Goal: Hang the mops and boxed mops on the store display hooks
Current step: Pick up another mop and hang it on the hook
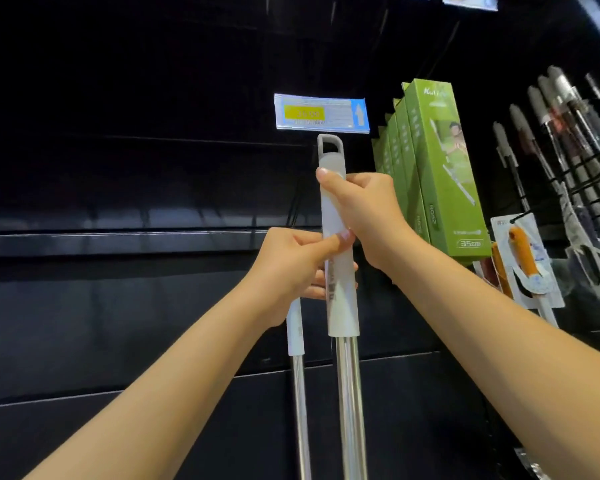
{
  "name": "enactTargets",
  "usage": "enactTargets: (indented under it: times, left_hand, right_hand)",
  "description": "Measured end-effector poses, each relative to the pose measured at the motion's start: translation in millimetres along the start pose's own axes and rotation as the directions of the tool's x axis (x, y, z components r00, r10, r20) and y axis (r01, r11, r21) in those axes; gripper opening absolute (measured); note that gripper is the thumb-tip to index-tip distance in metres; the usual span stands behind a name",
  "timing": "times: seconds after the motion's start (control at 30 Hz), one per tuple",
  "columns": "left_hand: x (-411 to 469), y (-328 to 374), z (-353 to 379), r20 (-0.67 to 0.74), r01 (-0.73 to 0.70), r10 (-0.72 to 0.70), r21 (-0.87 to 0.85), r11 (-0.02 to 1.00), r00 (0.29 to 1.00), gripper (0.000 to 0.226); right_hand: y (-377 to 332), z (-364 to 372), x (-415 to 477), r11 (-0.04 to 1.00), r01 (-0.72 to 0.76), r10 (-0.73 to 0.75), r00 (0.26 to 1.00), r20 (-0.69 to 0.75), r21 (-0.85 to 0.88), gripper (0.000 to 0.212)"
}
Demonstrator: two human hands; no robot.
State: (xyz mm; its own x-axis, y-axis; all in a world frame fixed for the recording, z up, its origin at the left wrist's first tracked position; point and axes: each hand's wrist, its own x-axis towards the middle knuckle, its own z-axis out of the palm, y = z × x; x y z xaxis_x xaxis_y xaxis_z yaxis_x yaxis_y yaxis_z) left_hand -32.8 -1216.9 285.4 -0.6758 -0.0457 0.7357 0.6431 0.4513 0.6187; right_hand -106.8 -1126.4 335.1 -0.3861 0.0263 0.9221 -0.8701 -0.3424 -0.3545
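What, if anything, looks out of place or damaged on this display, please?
Nothing stands out. The mop handle stands upright, held by the right hand and left hand, its hang loop just below the price tag. A second mop handle shows below the left hand. The green boxed mops hang in a neat row.

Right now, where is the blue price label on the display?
In the head view, the price label sits in the upper middle, directly over the hanging loop of the held mop handle, with the green boxes on its right.
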Motion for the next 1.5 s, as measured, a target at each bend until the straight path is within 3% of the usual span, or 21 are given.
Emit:
enactTargets:
  times: [0.13,0.3,0.43,0.57,0.77,0.97,1.13,1.4,1.5]
  left_hand:
    - [-2,-1,4,-0.023,-0.062,0.062,-0.012,0.998,0.998,0.028]
    - [-2,-8,5,-0.065,-0.082,0.08,-0.022,0.996,0.995,0.031]
    - [1,-22,7,-0.085,-0.04,0.035,-0.068,0.997,0.996,0.028]
    - [5,-44,8,-0.089,0.021,-0.029,-0.087,0.996,0.996,0.027]
    - [18,-67,0,-0.107,0.108,-0.116,-0.082,0.991,0.987,0.037]
    - [35,-94,-11,-0.146,0.172,-0.175,-0.034,0.985,0.974,0.04]
    - [46,-115,-23,-0.127,0.177,-0.177,-0.019,0.984,0.976,0.037]
    - [67,-148,-35,-0.166,0.232,-0.225,0.022,0.972,0.96,0.035]
    - [75,-159,-37,-0.19,0.237,-0.226,0.039,0.971,0.955,0.032]
  right_hand:
    - [-5,-3,-2,1.0,0.016,-0.017,1.0,0.017,0.002,0.053]
    - [-2,1,-5,1.0,-0.001,-0.001,0.997,0.08,0.022,0.037]
    - [12,3,-5,0.999,-0.032,0.032,0.994,0.103,0.001,0.051]
    - [37,6,-6,0.992,-0.11,0.117,0.984,0.135,-0.061,0.034]
    - [62,21,3,0.957,-0.254,0.27,0.957,0.108,-0.142,0.034]
    - [99,28,11,0.981,-0.184,0.193,0.965,0.176,-0.062,0.054]
    - [122,39,16,0.963,-0.262,0.268,0.948,0.173,-0.057,0.03]
    - [163,59,30,0.924,-0.378,0.382,0.914,0.136,-0.057,0.03]
    - [178,66,35,0.915,-0.389,0.399,0.911,0.108,-0.103,0.039]
